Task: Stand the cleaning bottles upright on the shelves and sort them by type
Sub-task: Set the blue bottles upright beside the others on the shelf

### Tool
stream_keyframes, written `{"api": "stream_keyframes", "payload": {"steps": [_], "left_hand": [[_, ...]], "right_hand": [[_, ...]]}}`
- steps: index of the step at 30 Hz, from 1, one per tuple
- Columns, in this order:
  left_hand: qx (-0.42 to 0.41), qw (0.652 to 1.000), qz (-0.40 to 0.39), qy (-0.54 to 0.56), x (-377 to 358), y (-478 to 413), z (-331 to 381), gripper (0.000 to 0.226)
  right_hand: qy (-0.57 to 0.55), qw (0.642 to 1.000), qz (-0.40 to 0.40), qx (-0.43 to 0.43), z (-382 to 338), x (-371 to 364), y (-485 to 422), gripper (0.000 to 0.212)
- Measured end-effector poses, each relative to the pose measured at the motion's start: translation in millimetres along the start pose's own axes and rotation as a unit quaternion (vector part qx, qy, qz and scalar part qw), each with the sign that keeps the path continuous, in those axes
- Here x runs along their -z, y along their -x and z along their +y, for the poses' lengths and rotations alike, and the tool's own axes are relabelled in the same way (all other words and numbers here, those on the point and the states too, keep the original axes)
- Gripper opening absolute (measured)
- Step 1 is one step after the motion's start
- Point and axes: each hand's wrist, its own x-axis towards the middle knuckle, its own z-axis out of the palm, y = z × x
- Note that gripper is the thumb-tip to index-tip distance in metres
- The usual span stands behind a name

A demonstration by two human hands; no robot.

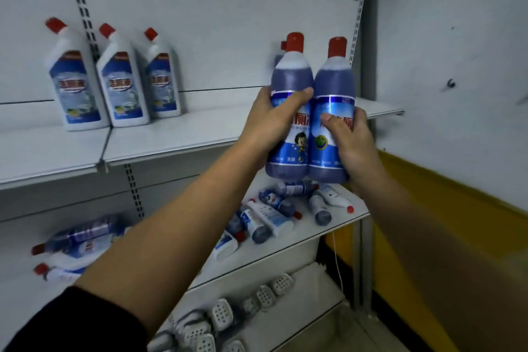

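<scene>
My left hand grips a blue round bottle with a red cap, held upright in the air. My right hand grips a second blue bottle of the same kind, pressed against the first. Both hang in front of the upper shelf near its right end. A further red cap peeks out behind the left bottle. Three white angled-neck bottles with red caps stand upright in a row at the left of that shelf. Several blue and white bottles lie toppled on the middle shelf.
More fallen bottles lie at the left of the middle shelf. Small white perforated holders sit on the lowest shelf. A white wall with a yellow base band closes the right side. Slotted shelf uprights run up the back panel.
</scene>
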Motion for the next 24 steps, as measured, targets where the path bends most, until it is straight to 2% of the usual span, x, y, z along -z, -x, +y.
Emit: {"api": "stream_keyframes", "payload": {"steps": [3, 7, 13, 17, 20, 24], "left_hand": [[-0.009, 1.000, -0.014, 0.007, -29.3, -36.6, -8.8, 0.035], [-0.015, 1.000, -0.022, -0.008, -57.1, -96.1, -23.0, 0.050], [-0.039, 0.999, -0.008, -0.030, -85.7, -194.7, -43.0, 0.050], [-0.058, 0.994, 0.004, -0.089, -92.9, -256.5, -56.3, 0.054], [-0.064, 0.986, 0.011, -0.153, -94.4, -293.0, -66.6, 0.058], [-0.049, 0.974, 0.019, -0.220, -91.5, -334.5, -84.0, 0.066]], "right_hand": [[0.024, 0.999, 0.023, 0.018, 6.6, 20.2, -38.6, 0.039], [0.020, 0.999, 0.029, 0.041, 21.9, 38.3, -99.1, 0.029], [0.026, 0.997, 0.022, 0.067, 52.1, 49.4, -206.2, 0.032], [0.016, 0.997, 0.013, 0.076, 75.5, 50.0, -271.3, 0.035], [0.012, 0.998, -0.032, 0.048, 98.2, 55.9, -316.6, 0.042], [0.055, 0.989, -0.136, -0.008, 124.2, 66.9, -369.4, 0.050]]}}
